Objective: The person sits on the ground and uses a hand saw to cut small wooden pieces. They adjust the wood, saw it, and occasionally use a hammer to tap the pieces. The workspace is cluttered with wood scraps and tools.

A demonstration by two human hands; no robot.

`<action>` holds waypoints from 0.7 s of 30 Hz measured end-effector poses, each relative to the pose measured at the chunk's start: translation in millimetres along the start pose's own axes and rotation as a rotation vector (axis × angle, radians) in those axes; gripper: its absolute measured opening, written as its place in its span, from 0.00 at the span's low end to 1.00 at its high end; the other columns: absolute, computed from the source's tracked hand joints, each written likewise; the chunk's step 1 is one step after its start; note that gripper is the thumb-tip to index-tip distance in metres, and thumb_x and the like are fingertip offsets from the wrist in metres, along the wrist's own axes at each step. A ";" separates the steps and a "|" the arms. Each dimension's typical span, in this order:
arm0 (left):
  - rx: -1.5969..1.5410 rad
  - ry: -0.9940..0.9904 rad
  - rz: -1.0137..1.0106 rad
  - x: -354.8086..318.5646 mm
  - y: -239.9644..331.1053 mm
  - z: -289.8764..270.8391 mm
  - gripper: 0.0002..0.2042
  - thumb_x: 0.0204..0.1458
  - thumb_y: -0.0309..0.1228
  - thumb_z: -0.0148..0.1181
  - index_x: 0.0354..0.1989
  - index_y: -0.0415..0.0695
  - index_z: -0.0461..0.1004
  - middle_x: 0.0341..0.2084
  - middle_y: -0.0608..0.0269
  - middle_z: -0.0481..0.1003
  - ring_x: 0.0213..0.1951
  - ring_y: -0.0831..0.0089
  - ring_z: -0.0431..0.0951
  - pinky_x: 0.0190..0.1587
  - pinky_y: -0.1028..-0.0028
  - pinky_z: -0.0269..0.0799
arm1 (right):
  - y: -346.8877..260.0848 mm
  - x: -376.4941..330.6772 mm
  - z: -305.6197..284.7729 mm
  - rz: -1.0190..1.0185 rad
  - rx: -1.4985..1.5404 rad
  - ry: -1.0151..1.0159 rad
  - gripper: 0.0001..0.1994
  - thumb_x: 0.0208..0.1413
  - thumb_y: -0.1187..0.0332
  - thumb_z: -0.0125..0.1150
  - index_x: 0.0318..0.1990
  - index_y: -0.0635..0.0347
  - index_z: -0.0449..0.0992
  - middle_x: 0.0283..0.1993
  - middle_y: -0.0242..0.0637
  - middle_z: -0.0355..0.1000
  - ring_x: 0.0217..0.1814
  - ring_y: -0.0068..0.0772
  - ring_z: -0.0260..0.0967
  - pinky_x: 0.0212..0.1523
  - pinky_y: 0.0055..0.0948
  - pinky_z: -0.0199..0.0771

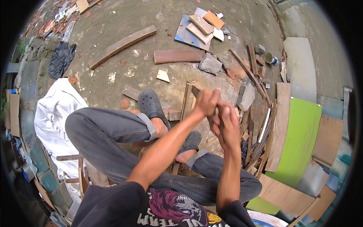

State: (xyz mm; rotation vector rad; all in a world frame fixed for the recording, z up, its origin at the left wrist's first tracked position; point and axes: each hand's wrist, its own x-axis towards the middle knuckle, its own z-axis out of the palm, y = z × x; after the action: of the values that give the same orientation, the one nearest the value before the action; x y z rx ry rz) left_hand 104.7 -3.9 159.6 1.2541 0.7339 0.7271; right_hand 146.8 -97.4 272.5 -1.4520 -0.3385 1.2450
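Observation:
My left hand (207,103) is closed, held in front of my right knee. Beside it and slightly nearer, my right hand (226,123) is also closed, its fingers curled. A dark, narrow strip (195,91) shows beyond my left hand, and its dark edge runs on between the two hands. Both hands seem to grip it, but fingers cover most of it and motion smears it, so its kind is not plain. A pale brown wooden board (186,101) stands just left of the hands, close to my grey clog (151,104).
On the concrete ground ahead lie a long wooden beam (123,46), a reddish plank (178,56) and a grey stone (210,63). Board offcuts (200,23) are piled further off. Right are wood strips (247,72), a second stone (246,96) and a green panel (300,132). A white sack (56,113) lies left.

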 end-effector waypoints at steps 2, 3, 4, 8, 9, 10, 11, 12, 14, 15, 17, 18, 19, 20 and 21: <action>-0.075 -0.035 -0.143 20.1 -1.6 -10.1 0.30 0.64 0.47 0.39 0.13 0.38 0.69 0.07 0.57 0.70 0.11 0.68 0.68 0.17 0.66 0.63 | 6.8 25.8 -1.9 0.013 -0.041 -0.031 0.17 0.73 0.55 0.45 0.55 0.59 0.68 0.26 0.30 0.61 0.19 0.18 0.54 0.18 0.18 0.53; -0.109 -0.043 -0.217 24.6 -2.9 -16.0 0.31 0.64 0.48 0.39 0.13 0.38 0.70 0.07 0.57 0.70 0.10 0.69 0.67 0.16 0.67 0.62 | -3.2 20.0 3.9 0.015 -0.107 -0.031 0.17 0.73 0.55 0.44 0.56 0.58 0.68 0.26 0.30 0.61 0.19 0.18 0.54 0.18 0.18 0.54; -0.115 -0.052 -0.193 9.1 16.9 -14.1 0.31 0.64 0.47 0.39 0.13 0.38 0.70 0.08 0.58 0.69 0.12 0.69 0.67 0.19 0.67 0.63 | -13.9 11.2 9.1 0.035 -0.163 -0.010 0.17 0.73 0.56 0.44 0.56 0.58 0.68 0.26 0.29 0.61 0.20 0.18 0.54 0.19 0.18 0.54; -0.084 0.001 0.126 -26.1 63.7 -5.2 0.29 0.63 0.43 0.40 0.13 0.38 0.70 0.09 0.52 0.69 0.15 0.60 0.71 0.24 0.61 0.66 | -37.3 -51.6 28.6 -0.016 -0.196 0.041 0.19 0.71 0.53 0.48 0.55 0.60 0.68 0.24 0.29 0.61 0.18 0.16 0.54 0.16 0.18 0.52; -0.050 0.046 0.165 -22.2 50.7 -3.3 0.29 0.63 0.43 0.40 0.13 0.37 0.70 0.09 0.51 0.68 0.15 0.60 0.71 0.25 0.61 0.65 | -35.8 -44.6 26.2 0.011 -0.170 0.035 0.19 0.71 0.53 0.48 0.55 0.60 0.68 0.23 0.27 0.62 0.17 0.15 0.55 0.17 0.18 0.54; -0.038 0.062 0.061 0.5 22.2 -5.8 0.29 0.63 0.44 0.41 0.13 0.37 0.70 0.09 0.54 0.68 0.15 0.65 0.69 0.24 0.63 0.65 | -24.1 -8.3 18.6 0.036 -0.135 0.027 0.19 0.71 0.54 0.47 0.55 0.60 0.68 0.24 0.27 0.62 0.17 0.15 0.55 0.17 0.18 0.54; -0.039 0.069 -0.052 23.0 -5.1 -8.6 0.29 0.62 0.45 0.42 0.12 0.37 0.70 0.09 0.57 0.68 0.15 0.71 0.67 0.23 0.64 0.64 | -15.2 26.2 11.5 0.067 -0.106 0.035 0.18 0.72 0.54 0.46 0.55 0.60 0.68 0.24 0.27 0.63 0.17 0.16 0.56 0.17 0.18 0.55; 0.049 0.078 -0.163 38.3 -17.2 -14.1 0.30 0.61 0.48 0.43 0.12 0.37 0.69 0.07 0.58 0.66 0.14 0.72 0.67 0.20 0.63 0.62 | -18.1 45.8 6.8 0.108 -0.083 0.033 0.18 0.72 0.54 0.46 0.55 0.60 0.68 0.24 0.27 0.63 0.18 0.16 0.56 0.18 0.18 0.55; 0.053 0.104 -0.133 38.3 -13.5 -14.3 0.30 0.61 0.48 0.43 0.13 0.36 0.69 0.07 0.59 0.65 0.14 0.73 0.67 0.20 0.62 0.62 | -22.0 57.5 10.8 0.140 -0.093 -0.002 0.19 0.72 0.53 0.46 0.54 0.60 0.68 0.25 0.28 0.62 0.19 0.16 0.55 0.19 0.17 0.56; -0.015 0.097 -0.120 23.9 -10.8 -14.3 0.30 0.61 0.48 0.43 0.13 0.36 0.70 0.07 0.58 0.65 0.14 0.73 0.67 0.20 0.62 0.62 | -23.7 31.1 15.3 0.142 -0.117 0.011 0.19 0.72 0.52 0.46 0.54 0.60 0.68 0.25 0.28 0.62 0.19 0.16 0.55 0.18 0.17 0.56; -0.199 0.106 0.037 -4.6 43.9 6.8 0.30 0.61 0.48 0.44 0.13 0.35 0.70 0.07 0.57 0.64 0.14 0.72 0.66 0.20 0.60 0.62 | -57.2 -22.4 28.5 0.042 -0.143 0.037 0.20 0.71 0.51 0.48 0.53 0.59 0.69 0.26 0.29 0.61 0.19 0.16 0.53 0.17 0.16 0.54; -0.188 0.144 0.049 -12.9 42.7 6.6 0.30 0.61 0.48 0.44 0.13 0.35 0.70 0.07 0.57 0.64 0.13 0.72 0.66 0.20 0.60 0.62 | -66.6 -36.6 32.1 0.069 -0.129 0.005 0.20 0.70 0.50 0.48 0.53 0.59 0.69 0.26 0.29 0.60 0.19 0.16 0.53 0.17 0.16 0.51; -0.181 0.150 0.091 -9.3 43.1 11.1 0.30 0.61 0.47 0.44 0.13 0.35 0.69 0.07 0.56 0.64 0.13 0.71 0.66 0.20 0.61 0.62 | -64.3 -29.4 30.2 0.054 -0.142 0.021 0.20 0.71 0.51 0.48 0.54 0.59 0.69 0.26 0.29 0.60 0.19 0.16 0.53 0.16 0.16 0.51; -0.173 0.163 0.127 -10.4 42.4 12.5 0.30 0.61 0.47 0.44 0.13 0.34 0.69 0.07 0.55 0.64 0.13 0.71 0.66 0.20 0.61 0.63 | -54.8 -19.9 29.2 0.048 -0.156 0.033 0.20 0.71 0.51 0.47 0.54 0.59 0.68 0.26 0.29 0.60 0.18 0.16 0.53 0.16 0.16 0.51; -0.136 0.132 0.029 5.7 28.5 4.6 0.30 0.61 0.47 0.44 0.12 0.34 0.70 0.08 0.50 0.66 0.13 0.66 0.69 0.21 0.59 0.64 | -42.3 -5.7 25.8 0.042 -0.170 0.048 0.20 0.71 0.51 0.47 0.54 0.59 0.68 0.26 0.29 0.60 0.18 0.16 0.52 0.16 0.16 0.51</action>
State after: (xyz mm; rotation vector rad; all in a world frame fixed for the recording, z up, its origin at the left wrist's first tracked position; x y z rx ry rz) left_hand 109.4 2.8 187.9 1.1028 0.7614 0.8759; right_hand 141.2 -74.1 316.3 -1.6386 -0.3908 1.2369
